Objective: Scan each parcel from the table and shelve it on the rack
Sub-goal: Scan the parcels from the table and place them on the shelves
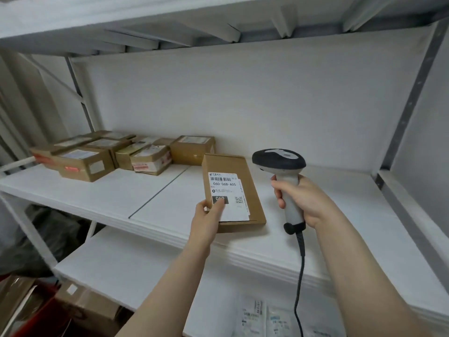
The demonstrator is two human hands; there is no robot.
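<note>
A flat brown cardboard parcel (245, 176) with a white shipping label lies on the white rack shelf (150, 190), near its front edge. My left hand (210, 215) holds the parcel's near left corner, thumb on the label. My right hand (301, 198) grips the handle of a black-and-white barcode scanner (279, 161), held upright just to the right of the parcel, with its cable hanging down.
Several brown parcels (102, 154) sit in a group at the shelf's back left. A lower shelf (136, 271) holds white plastic mailers (262, 317) at the bottom. Cardboard boxes (85, 302) lie on the floor at lower left. A grey rack upright (408, 105) stands at right.
</note>
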